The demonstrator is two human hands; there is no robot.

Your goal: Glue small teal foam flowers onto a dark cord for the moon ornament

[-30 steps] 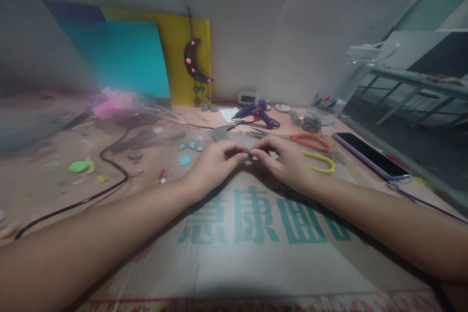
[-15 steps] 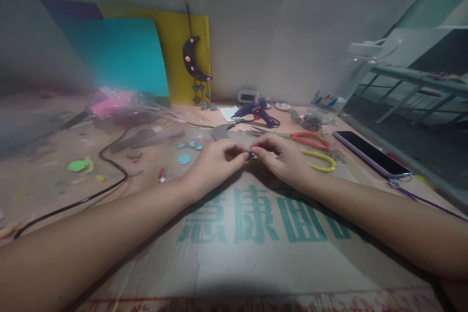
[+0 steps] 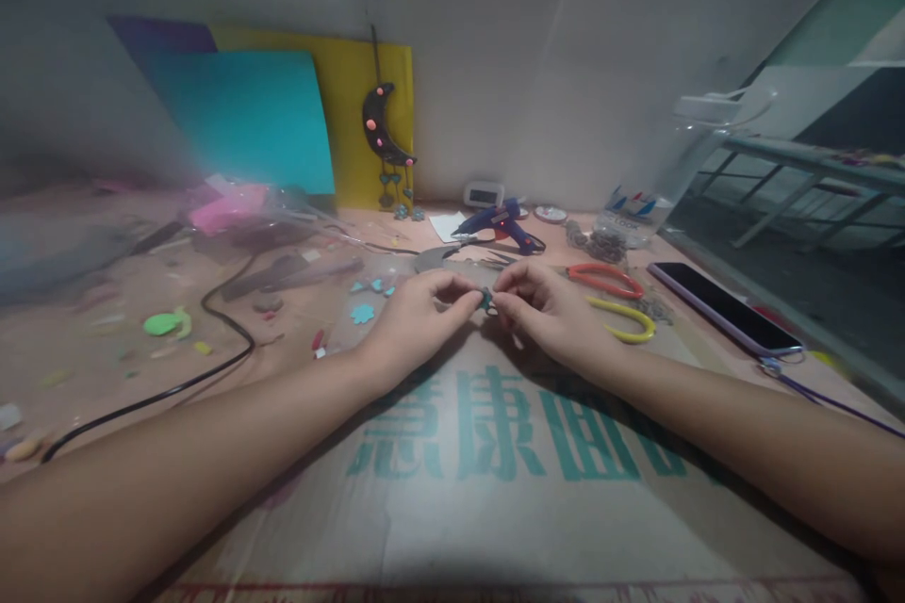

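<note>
My left hand [image 3: 431, 320] pinches a small dark teal piece [image 3: 485, 300] between thumb and forefinger; it is too small to make out its exact shape. Facing it, my right hand [image 3: 544, 311] has thumb and forefinger pressed together at the piece's right edge. Whether a thin part lies in that pinch is hidden. Left of my hands are a light blue flower-shaped piece [image 3: 363, 314] and several small blue pieces [image 3: 378, 285]. Just beyond my right hand lie an orange handle [image 3: 608, 281] and a yellow handle [image 3: 629, 320], seemingly of pliers.
Behind lie a blue glue gun [image 3: 505, 221] and a grey crescent [image 3: 428, 258]. A decorated dark moon hanging [image 3: 378, 127] is against a yellow sheet [image 3: 353, 113]. A phone [image 3: 725, 306] rests at right. A black cord [image 3: 233, 330] crosses the left. Printed cardboard [image 3: 452, 528] lies under my arms.
My right fingertips have drawn slightly away from my left ones, and more of the teal piece shows between them. The whole view has shifted slightly.
</note>
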